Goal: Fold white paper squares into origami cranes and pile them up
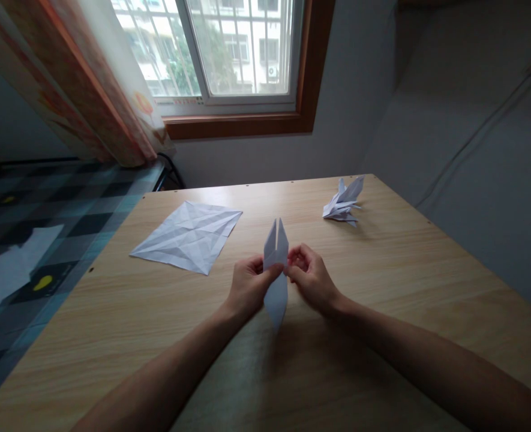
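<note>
A long, narrow piece of folded white paper [276, 297] is held up over the middle of the table, with two split points at its top and one point at its bottom. My left hand [248, 282] grips its left side, the thumb lying across the front. At the right edge, my right hand [311, 277] pinches the paper between thumb and curled fingers. The back of the paper and the fingertips behind it are hidden.
On the wooden table [382, 336], a creased square paper sheet [186, 237] lies at the back left. Several folded paper pieces [342, 203] sit at the back right. Beyond the left edge, white papers [8, 270] rest on a checkered cloth [62, 186].
</note>
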Demonstrator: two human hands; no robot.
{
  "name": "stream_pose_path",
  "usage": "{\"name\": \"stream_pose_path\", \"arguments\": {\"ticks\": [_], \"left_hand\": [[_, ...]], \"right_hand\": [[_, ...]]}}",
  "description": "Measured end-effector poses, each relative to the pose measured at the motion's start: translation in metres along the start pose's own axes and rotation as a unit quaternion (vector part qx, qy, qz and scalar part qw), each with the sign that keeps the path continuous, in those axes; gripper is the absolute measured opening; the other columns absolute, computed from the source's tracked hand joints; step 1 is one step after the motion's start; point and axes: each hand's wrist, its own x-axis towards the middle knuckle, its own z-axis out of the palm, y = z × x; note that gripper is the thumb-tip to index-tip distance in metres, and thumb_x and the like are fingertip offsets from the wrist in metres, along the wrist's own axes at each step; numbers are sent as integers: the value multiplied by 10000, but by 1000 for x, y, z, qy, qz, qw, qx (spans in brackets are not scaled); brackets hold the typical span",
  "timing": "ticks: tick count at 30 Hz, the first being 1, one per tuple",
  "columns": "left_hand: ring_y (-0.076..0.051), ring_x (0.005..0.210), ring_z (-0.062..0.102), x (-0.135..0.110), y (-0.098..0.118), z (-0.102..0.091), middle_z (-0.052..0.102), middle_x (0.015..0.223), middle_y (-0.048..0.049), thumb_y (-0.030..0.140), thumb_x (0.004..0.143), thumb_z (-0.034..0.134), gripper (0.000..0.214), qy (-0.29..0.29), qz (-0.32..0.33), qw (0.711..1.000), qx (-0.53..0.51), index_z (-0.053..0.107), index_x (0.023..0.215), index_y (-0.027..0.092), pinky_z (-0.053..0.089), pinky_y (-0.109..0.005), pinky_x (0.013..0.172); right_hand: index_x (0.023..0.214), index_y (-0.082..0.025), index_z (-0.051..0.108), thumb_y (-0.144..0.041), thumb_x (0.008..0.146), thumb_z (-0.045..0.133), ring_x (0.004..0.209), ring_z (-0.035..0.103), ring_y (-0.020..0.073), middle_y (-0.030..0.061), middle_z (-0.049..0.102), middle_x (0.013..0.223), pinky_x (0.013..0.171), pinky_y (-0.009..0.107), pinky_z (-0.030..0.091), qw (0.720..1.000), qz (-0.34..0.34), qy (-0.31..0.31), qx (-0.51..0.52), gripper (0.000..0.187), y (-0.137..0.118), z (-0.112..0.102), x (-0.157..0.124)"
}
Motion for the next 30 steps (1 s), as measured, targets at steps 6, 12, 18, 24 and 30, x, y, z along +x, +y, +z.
{"name": "stream_pose_path", "arguments": {"ticks": [6,12,18,24,30], "left_hand": [[-130,592,589,-2,-1,5,699,684,-28,355,623,838,298,-40,-12,999,8,699,737,117,402,-208,512],[-77,477,490,1,-7,0,606,546,25,372,673,793,289,-23,-3,998,61,627,671,135,320,-183,458],[-80,478,481,2,-7,-3,594,549,16,450,691,772,375,-3,2,999,38,572,635,138,337,-196,465],[-103,504,524,4,-9,-3,600,577,11,467,720,746,375,8,18,1000,-2,562,660,146,384,-215,481],[-73,483,464,6,-8,-3,536,547,47,391,695,763,326,39,23,998,-30,550,650,150,367,-199,469]], "right_hand": [[707,-190,551,-387,766,724,469,405,78,-65,488,550,453,223,310,999,-8,-4,47,269,4,0,2],[660,-186,541,-439,735,758,450,405,72,-60,498,530,431,215,313,997,-14,60,41,341,1,-5,8],[717,-177,598,-487,720,758,456,502,96,-37,564,548,425,217,391,999,20,-4,28,349,1,-6,8],[633,-170,575,-475,745,736,397,488,89,-39,552,474,389,212,372,998,50,-42,15,362,1,-6,5],[716,-155,615,-461,709,768,440,547,96,-30,613,544,427,215,439,994,78,-67,42,342,4,-7,7]]}}
